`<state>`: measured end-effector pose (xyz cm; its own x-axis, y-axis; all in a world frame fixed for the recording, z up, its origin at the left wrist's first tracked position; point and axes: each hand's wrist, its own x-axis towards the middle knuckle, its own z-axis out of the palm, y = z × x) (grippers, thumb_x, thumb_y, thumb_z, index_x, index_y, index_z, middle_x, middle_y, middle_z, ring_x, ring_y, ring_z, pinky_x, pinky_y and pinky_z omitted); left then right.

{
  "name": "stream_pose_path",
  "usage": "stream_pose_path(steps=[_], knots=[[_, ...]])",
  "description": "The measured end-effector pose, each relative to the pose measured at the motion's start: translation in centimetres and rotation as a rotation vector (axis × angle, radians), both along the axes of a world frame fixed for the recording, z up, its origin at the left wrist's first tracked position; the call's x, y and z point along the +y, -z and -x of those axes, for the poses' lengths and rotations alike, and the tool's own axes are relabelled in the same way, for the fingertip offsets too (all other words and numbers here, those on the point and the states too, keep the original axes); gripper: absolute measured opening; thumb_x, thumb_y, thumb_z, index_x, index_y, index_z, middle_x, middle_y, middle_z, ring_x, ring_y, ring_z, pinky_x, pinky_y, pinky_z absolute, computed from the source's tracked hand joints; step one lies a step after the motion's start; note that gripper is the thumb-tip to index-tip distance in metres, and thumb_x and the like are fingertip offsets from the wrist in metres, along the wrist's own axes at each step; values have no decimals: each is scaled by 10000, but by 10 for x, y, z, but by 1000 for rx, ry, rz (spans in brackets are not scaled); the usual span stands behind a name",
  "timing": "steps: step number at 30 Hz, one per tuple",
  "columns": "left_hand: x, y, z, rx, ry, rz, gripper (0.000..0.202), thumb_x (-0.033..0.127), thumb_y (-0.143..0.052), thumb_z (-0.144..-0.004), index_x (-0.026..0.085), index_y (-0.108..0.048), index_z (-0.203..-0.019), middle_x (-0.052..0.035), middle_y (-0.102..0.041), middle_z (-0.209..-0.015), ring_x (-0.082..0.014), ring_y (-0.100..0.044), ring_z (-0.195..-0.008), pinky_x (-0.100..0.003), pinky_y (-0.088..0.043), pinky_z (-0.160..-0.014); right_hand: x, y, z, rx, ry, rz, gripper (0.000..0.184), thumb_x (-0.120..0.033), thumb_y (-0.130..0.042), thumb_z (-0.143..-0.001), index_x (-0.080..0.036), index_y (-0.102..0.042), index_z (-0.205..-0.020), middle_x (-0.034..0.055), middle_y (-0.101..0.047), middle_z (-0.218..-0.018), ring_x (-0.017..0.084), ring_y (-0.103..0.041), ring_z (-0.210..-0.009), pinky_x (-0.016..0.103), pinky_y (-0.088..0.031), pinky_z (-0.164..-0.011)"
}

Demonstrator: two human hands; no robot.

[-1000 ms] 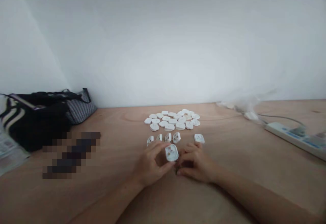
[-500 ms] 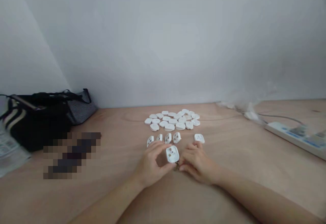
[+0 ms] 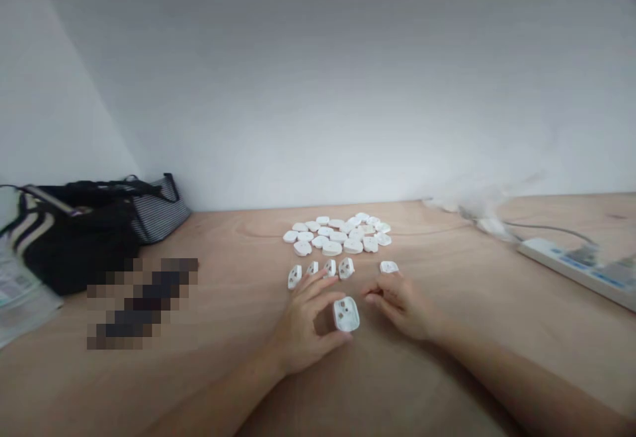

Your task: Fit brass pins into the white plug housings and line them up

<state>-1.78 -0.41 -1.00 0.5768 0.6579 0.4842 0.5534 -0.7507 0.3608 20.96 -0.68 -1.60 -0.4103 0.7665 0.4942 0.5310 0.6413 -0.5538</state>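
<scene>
My left hand (image 3: 303, 331) grips a white plug housing (image 3: 346, 314) between thumb and fingers. Its inner face with brass-coloured parts is turned toward me. Just right of it, my right hand (image 3: 400, 301) is closed, fingertips pinched together; whatever they may hold is too small to make out. Beyond the right hand lies a single white plug piece (image 3: 388, 267), partly behind the knuckles. A short row of similar plug housings (image 3: 346, 267) stands on edge past the left fingers, which overlap some of them. Further back sits a cluster of several white plug pieces (image 3: 332, 248).
A white power strip (image 3: 571, 265) with a grey cable lies at the right, near a crumpled clear plastic bag (image 3: 489, 215). At the left are a black bag (image 3: 74, 238), a striped pouch (image 3: 156, 208) and a pixelated dark patch. The wall bounds the wooden table (image 3: 238, 278).
My right hand has drawn away from the plug housing, slightly up and right. The left hand has shifted the housing a little right and toward me, still gripping it.
</scene>
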Motion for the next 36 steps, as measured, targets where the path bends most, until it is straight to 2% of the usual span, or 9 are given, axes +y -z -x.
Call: stream_pose_path(steps=[4,8,13,20,24,27,30,36], knots=[[1,2,0,10,-3,13,475,355,-757,-646,235,-615,-1083,-98,-528,-1284,-330,-368,-1261,-548,-272,-1045,-4,-1,6,254,-6,200,180,-338,-579,-816,-176,-643,-774,23,-685,-735,165,-616,-687,278,-490,-639],[2,4,0,0,-2,11,483,377,-756,-642,233,-615,-1081,-94,-535,-1274,-324,-365,-1262,-535,-276,-1048,-8,-2,13,336,-18,245,226,-397,-639,-765,-176,-673,-727,20,-692,-690,168,-626,-648,280,-496,-624],[2,4,0,2,0,8,485,380,-753,-645,233,-616,-1086,-93,-548,-1258,-326,-382,-1248,-532,-280,-1045,-9,-2,15,311,-59,150,171,-358,-628,-794,-212,-715,-812,28,-713,-760,175,-632,-705,298,-492,-684],[3,2,0,-1,4,9,490,396,-754,-643,219,-623,-1081,-98,-566,-1229,-321,-396,-1234,-515,-302,-1036,-7,-2,12,166,-111,2,155,-276,-550,-864,-249,-695,-910,22,-723,-847,178,-625,-764,343,-443,-767],[2,3,-1,-5,17,-5,485,416,-755,-642,226,-627,-1069,-89,-572,-1213,-311,-411,-1215,-498,-300,-1040,-8,-1,10,2,-127,-157,184,-208,-515,-872,-251,-684,-929,33,-715,-855,182,-601,-762,368,-390,-753],[2,2,-1,-16,9,-12,472,401,-755,-649,224,-624,-1066,-84,-584,-1188,-299,-423,-1197,-481,-312,-1034,-8,-1,9,-42,-111,-234,209,-174,-500,-867,-254,-681,-934,37,-709,-875,182,-581,-754,373,-364,-735],[2,2,-1,-24,1,-21,481,403,-760,-644,222,-621,-1067,-81,-592,-1170,-295,-428,-1183,-474,-320,-1025,-9,-2,10,-78,-114,-262,199,-187,-515,-864,-261,-674,-958,38,-697,-925,189,-566,-796,374,-360,-748],[2,2,-1,-55,7,-25,479,431,-755,-641,215,-631,-1050,-90,-601,-1140,-300,-447,-1155,-472,-339,-1008,-15,-7,14,-182,-116,-220,242,-212,-529,-859,-300,-640,-1054,34,-640,-1052,203,-538,-926,388,-356,-822]])
